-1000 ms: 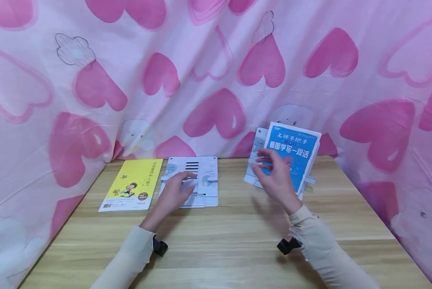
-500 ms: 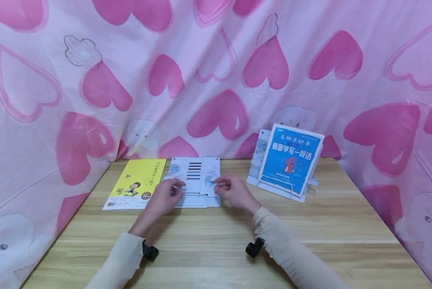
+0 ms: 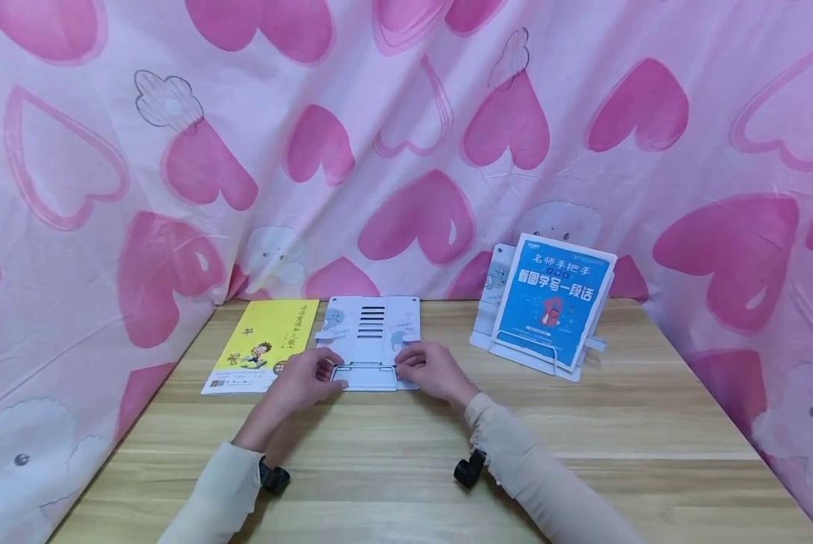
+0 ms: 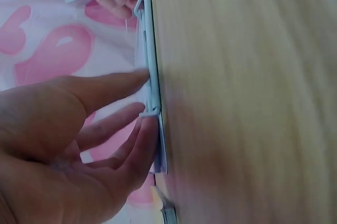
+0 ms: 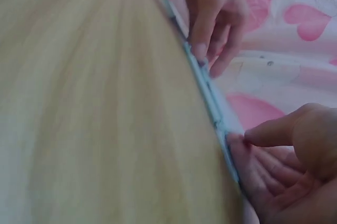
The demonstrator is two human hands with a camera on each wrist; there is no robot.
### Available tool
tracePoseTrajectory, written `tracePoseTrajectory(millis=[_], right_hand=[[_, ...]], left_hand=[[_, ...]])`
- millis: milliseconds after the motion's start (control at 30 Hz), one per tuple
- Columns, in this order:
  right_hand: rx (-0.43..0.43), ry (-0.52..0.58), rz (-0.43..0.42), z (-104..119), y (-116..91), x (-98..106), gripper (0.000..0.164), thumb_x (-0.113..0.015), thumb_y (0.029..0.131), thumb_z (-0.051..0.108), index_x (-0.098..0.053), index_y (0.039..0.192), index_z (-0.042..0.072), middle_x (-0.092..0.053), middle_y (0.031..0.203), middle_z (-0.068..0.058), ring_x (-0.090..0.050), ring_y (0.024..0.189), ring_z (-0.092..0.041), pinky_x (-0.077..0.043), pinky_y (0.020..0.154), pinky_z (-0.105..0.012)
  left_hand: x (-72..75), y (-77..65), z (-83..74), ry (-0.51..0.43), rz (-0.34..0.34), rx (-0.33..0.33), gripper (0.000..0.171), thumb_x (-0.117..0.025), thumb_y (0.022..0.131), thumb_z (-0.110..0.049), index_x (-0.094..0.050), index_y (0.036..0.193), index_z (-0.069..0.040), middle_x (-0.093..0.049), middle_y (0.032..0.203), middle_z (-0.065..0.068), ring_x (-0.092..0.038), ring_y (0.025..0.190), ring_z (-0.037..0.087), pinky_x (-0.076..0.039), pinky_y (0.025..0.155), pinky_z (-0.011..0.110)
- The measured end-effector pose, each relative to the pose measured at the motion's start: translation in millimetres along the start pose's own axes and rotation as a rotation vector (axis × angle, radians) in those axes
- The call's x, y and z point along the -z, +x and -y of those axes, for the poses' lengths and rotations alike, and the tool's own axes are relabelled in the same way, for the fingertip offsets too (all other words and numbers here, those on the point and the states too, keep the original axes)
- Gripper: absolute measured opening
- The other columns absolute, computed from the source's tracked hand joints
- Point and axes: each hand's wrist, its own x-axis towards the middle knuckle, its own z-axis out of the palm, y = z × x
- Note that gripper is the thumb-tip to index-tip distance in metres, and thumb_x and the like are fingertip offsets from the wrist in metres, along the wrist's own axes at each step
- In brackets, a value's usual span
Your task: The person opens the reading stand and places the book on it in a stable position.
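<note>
A pale book stand (image 3: 372, 340) with slots and cartoon elephants lies flat on the table. Along its near edge runs a wire page holder (image 3: 364, 366). My left hand (image 3: 304, 378) grips that wire at its left end, the thumb on the front bar and the fingers curled at the corner, as the left wrist view shows. At the right end my right hand (image 3: 437, 370) pinches the wire, thumb and index fingertip close together in the right wrist view. The hands face each other across the stand, low over the tabletop. The right hand covers the stand's lower right corner.
Left of the stand lies a yellow book (image 3: 264, 344), partly overlapped by the left hand. At the right, a second stand (image 3: 498, 283) holds a blue book (image 3: 549, 298) upright behind its wire. A pink heart-patterned cloth (image 3: 406, 151) hangs behind and beside the wooden table (image 3: 393, 468).
My right hand has left the blue book and moved left to the flat stand. The left hand has come down to the wire's left end, where the wire now spreads out leftward.
</note>
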Motion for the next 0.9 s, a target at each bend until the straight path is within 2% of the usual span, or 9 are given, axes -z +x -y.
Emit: tracePoseTrajectory(millis=[100,267,467,633,767,900], right_hand=[[0.037,0.017,0.005,-6.1,0.2,-0.8,0.013,-0.079,0.098,0.015,-0.081,0.111,0.014,-0.079,0.113,-0.004,-0.075,0.105,-0.017,-0.063,0.099,-0.039],[0.059,0.055,0.043,-12.6,0.4,0.3,0.015,-0.081,0.097,0.013,-0.08,0.112,0.013,-0.08,0.112,-0.003,-0.076,0.105,-0.017,-0.063,0.1,-0.037],[0.062,0.115,0.088,-17.0,-0.1,0.5,0.026,-0.083,0.095,0.012,-0.078,0.12,0.012,-0.082,0.111,-0.002,-0.077,0.106,-0.015,-0.063,0.101,-0.036],[0.067,0.133,0.104,-17.8,-0.8,1.4,0.036,-0.085,0.093,0.012,-0.077,0.128,0.01,-0.083,0.111,-0.001,-0.079,0.107,-0.015,-0.061,0.105,-0.036],[0.06,0.136,0.109,-18.6,-1.1,2.0,0.036,-0.085,0.093,0.012,-0.078,0.129,0.011,-0.083,0.112,-0.001,-0.079,0.107,-0.015,-0.062,0.104,-0.034],[0.045,0.127,0.112,-18.4,-0.1,3.9,0.037,-0.086,0.093,0.012,-0.078,0.128,0.014,-0.084,0.112,0.0,-0.079,0.108,-0.015,-0.061,0.106,-0.036]], left_hand=[[2.2,-0.1,2.7,0.006,0.027,-0.001,0.041,-0.092,0.087,-0.016,-0.075,0.125,-0.015,-0.072,0.105,0.005,-0.062,0.093,0.02,-0.054,0.083,0.032],[1.9,1.1,6.9,-0.011,0.03,-0.002,0.051,-0.093,0.086,-0.012,-0.071,0.131,-0.016,-0.071,0.103,0.005,-0.062,0.092,0.021,-0.052,0.084,0.032],[1.2,4.5,8.9,-0.07,0.01,0.063,0.064,-0.095,0.083,-0.011,-0.062,0.138,-0.011,-0.068,0.1,0.005,-0.062,0.089,0.021,-0.05,0.082,0.031],[1.7,4.6,9.3,-0.108,0.003,0.101,0.054,-0.096,0.081,-0.009,-0.067,0.127,-0.006,-0.071,0.103,0.007,-0.064,0.089,0.02,-0.054,0.08,0.028],[2.6,4.0,10.1,-0.131,0.006,0.118,0.046,-0.097,0.079,-0.01,-0.071,0.116,-0.005,-0.072,0.102,0.008,-0.066,0.088,0.02,-0.056,0.08,0.028],[3.2,4.8,10.9,-0.132,0.003,0.117,0.044,-0.099,0.077,-0.011,-0.072,0.111,-0.005,-0.073,0.099,0.008,-0.066,0.086,0.019,-0.056,0.079,0.029]])
